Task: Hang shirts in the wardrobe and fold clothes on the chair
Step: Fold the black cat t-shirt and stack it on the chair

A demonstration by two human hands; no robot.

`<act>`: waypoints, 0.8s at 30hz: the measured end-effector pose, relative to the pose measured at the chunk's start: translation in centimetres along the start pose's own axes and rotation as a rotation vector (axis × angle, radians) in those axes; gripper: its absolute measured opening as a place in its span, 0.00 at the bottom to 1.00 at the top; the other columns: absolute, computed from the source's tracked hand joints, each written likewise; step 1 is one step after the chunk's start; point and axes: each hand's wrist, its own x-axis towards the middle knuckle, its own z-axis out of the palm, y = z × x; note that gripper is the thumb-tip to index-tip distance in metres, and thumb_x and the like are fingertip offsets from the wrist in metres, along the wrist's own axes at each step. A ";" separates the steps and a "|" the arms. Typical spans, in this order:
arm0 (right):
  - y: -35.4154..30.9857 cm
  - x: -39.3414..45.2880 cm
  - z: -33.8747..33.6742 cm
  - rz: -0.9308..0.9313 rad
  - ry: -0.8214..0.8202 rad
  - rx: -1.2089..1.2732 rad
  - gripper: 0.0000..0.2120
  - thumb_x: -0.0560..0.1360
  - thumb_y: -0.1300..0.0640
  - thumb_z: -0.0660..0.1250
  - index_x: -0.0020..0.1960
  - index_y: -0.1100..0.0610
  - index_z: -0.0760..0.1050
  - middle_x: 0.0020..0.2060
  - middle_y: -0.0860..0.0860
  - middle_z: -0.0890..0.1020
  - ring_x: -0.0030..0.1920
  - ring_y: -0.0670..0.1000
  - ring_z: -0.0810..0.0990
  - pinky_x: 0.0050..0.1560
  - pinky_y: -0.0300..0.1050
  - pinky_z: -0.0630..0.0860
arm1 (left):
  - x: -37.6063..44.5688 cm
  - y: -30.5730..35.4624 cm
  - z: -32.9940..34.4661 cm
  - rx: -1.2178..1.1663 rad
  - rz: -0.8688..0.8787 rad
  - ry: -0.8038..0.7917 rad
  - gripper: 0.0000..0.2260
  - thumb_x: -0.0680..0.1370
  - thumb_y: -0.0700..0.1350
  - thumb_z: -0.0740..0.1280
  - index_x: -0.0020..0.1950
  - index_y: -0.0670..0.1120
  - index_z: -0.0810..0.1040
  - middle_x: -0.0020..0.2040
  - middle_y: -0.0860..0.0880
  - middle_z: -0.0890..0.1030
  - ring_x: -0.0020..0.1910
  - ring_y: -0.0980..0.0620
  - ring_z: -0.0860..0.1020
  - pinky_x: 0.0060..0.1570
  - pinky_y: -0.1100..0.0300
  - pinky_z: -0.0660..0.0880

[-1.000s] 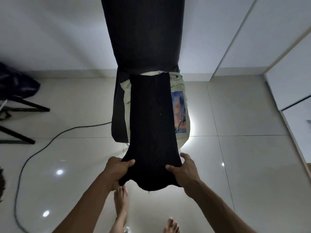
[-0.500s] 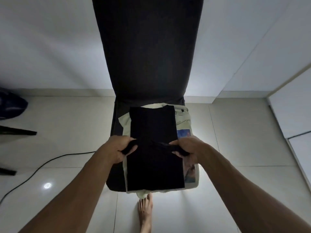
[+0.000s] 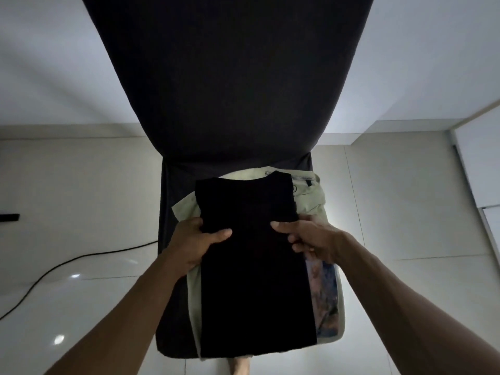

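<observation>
A black garment (image 3: pixel 251 280) lies as a long folded strip on the seat of a dark covered chair (image 3: pixel 221 85). Under it is a pale green shirt (image 3: pixel 308 198) with a colourful print (image 3: pixel 324 296) showing at the right. My left hand (image 3: pixel 193 243) grips the garment's left edge at mid-length, thumb on top. My right hand (image 3: pixel 308 240) pinches its right edge at the same height. A fold line runs across the cloth between the two hands.
The chair stands on a glossy white tiled floor (image 3: pixel 81 207) against a white wall. A black cable (image 3: pixel 67 266) curves over the floor at the left. White cabinet panels (image 3: pixel 484 163) rise at the right. A bare foot (image 3: pixel 239 366) shows below the seat's front edge.
Both hands lifted the garment's hanging lower end up and forward over the seat, folding it back onto itself. The view has moved much closer to the chair.
</observation>
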 end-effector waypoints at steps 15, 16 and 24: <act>-4.5 5.4 1.5 -0.245 0.431 -0.073 0.12 0.81 0.51 0.65 0.56 0.59 0.80 0.36 0.49 0.79 0.34 0.44 0.75 0.34 0.40 0.70 | 6.9 3.5 0.2 -0.067 0.103 0.368 0.12 0.78 0.49 0.71 0.37 0.52 0.73 0.39 0.51 0.80 0.45 0.48 0.81 0.49 0.58 0.75; -4.4 6.0 1.5 -0.239 0.464 -0.027 0.12 0.81 0.51 0.65 0.56 0.58 0.80 0.36 0.48 0.79 0.34 0.43 0.75 0.34 0.40 0.69 | 7.3 3.5 0.2 -0.068 0.112 0.390 0.11 0.78 0.49 0.71 0.38 0.52 0.74 0.40 0.50 0.81 0.46 0.48 0.81 0.47 0.59 0.74; -4.0 6.4 1.7 -0.226 0.510 -0.065 0.21 0.76 0.45 0.70 0.65 0.54 0.76 0.52 0.52 0.84 0.52 0.55 0.82 0.58 0.52 0.79 | 6.4 3.2 0.6 0.014 0.176 0.411 0.22 0.75 0.54 0.74 0.62 0.42 0.78 0.47 0.52 0.79 0.47 0.54 0.77 0.52 0.60 0.73</act>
